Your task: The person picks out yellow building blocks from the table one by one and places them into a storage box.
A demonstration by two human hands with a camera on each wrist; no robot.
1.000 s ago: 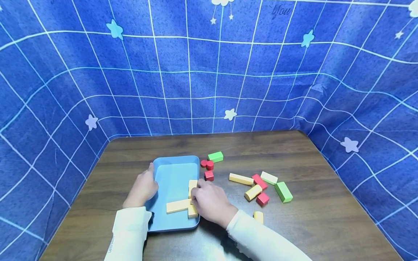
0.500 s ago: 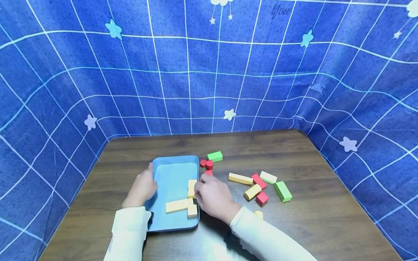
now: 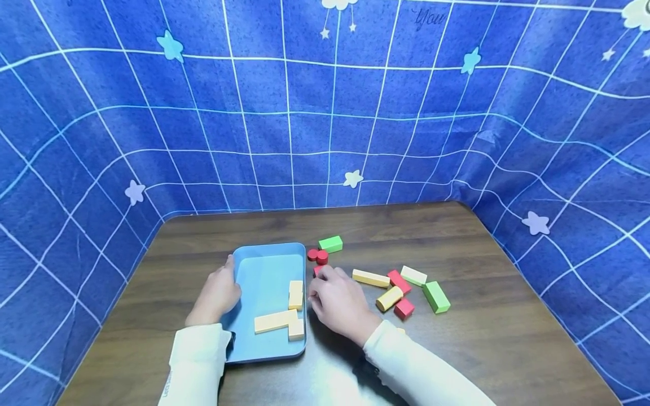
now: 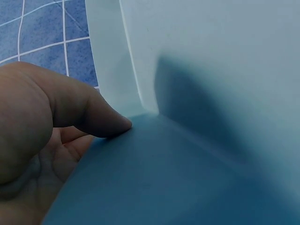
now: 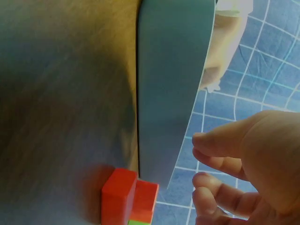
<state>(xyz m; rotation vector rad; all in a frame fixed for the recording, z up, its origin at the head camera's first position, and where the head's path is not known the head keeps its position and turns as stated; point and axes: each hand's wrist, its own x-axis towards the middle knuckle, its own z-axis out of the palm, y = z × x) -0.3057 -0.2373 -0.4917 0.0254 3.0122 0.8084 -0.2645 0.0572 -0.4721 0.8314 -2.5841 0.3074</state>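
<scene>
In the head view my left hand (image 3: 215,293) holds the left rim of a blue tray (image 3: 261,276). The left wrist view has its thumb (image 4: 110,123) on the inside of the tray wall, with the other fingers outside. Inside the tray lie pale yellow wooden blocks: an upright-lying one (image 3: 295,295), a long one (image 3: 274,321) and a small one (image 3: 296,330). Just right of the tray, my right hand (image 3: 339,299) hovers over the table, its fingers loosely bent around nothing. It partly hides a red block (image 3: 317,270), also low in the right wrist view.
Two red discs (image 3: 322,257) and a green block (image 3: 331,244) lie beyond the right hand. Further right are a long yellow block (image 3: 371,278), a yellow cylinder (image 3: 389,299), red blocks (image 3: 404,308), a pale block (image 3: 413,276) and a green block (image 3: 437,297). Blue patterned cloth surrounds the table.
My right hand has left the yellow blocks in the tray and moved right, over the tray's edge to the table. The left hand keeps its hold on the tray.
</scene>
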